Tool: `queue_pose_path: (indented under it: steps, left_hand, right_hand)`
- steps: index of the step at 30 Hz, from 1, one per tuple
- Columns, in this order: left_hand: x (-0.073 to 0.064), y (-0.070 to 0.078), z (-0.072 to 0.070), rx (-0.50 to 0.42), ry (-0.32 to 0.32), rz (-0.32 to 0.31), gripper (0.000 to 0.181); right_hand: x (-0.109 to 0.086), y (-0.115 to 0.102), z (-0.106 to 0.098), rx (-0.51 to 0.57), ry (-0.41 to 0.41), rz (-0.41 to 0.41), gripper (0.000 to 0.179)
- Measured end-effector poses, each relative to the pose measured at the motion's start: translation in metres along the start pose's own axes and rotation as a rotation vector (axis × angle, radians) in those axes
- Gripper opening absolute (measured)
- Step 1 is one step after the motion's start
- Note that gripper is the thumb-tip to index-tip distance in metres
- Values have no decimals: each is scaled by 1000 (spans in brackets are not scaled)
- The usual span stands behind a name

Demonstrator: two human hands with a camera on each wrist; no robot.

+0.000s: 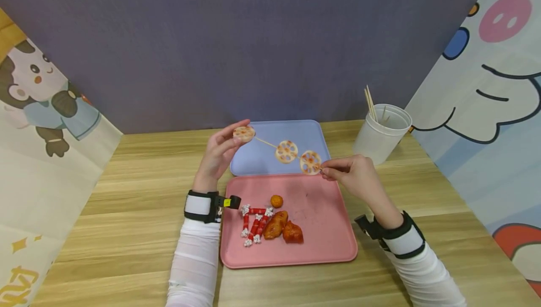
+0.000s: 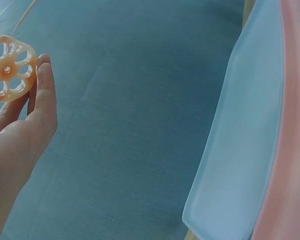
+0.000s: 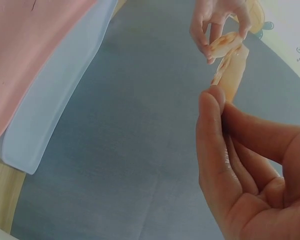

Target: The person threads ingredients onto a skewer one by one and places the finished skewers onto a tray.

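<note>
In the head view my left hand pinches a lotus root slice by its edge, over the blue tray. The same pierced slice shows face-on in the left wrist view. My right hand pinches a thin wooden skewer at its right end. Threaded on it are two more lotus root slices, a middle one and another right at the right fingertips. The skewer's left end reaches the edge of the slice in my left hand. Right fingers hide the skewer's held end.
A blue tray lies behind a pink tray. On the pink one are several red pieces with white ends, an orange ball and two glazed brown pieces. A white cup with skewers stands back right.
</note>
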State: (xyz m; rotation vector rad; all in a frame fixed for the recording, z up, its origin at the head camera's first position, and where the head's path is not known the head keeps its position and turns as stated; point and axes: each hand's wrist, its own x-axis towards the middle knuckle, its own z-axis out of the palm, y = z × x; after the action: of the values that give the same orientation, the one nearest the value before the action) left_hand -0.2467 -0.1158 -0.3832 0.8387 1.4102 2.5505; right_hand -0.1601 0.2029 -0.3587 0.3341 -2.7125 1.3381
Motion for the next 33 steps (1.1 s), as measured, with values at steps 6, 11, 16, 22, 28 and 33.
queue_pose_path:
  steps: [6, 11, 16, 22, 28, 33]
  left_hand:
    - [0, 0, 0, 35, 0, -11, 48]
    - [0, 0, 0, 38, -4, -3, 48]
    - [0, 0, 1, 33, -9, -1, 48]
    - [-1, -1, 0, 39, -2, -3, 48]
    - [0, -2, -2, 22, -4, -3, 50]
    - [0, -3, -1, -2, -18, -1, 49]
  right_hand:
    - [0, 1, 1, -1, 0, -8, 13]
    - [0, 0, 1, -5, -1, 5, 13]
    - [0, 0, 1, 2, -7, 12, 14]
    - [-1, 0, 1, 1, -4, 10, 15]
    - [-1, 0, 0, -3, -5, 16, 14]
    - [-1, 0, 0, -6, 0, 10, 14]
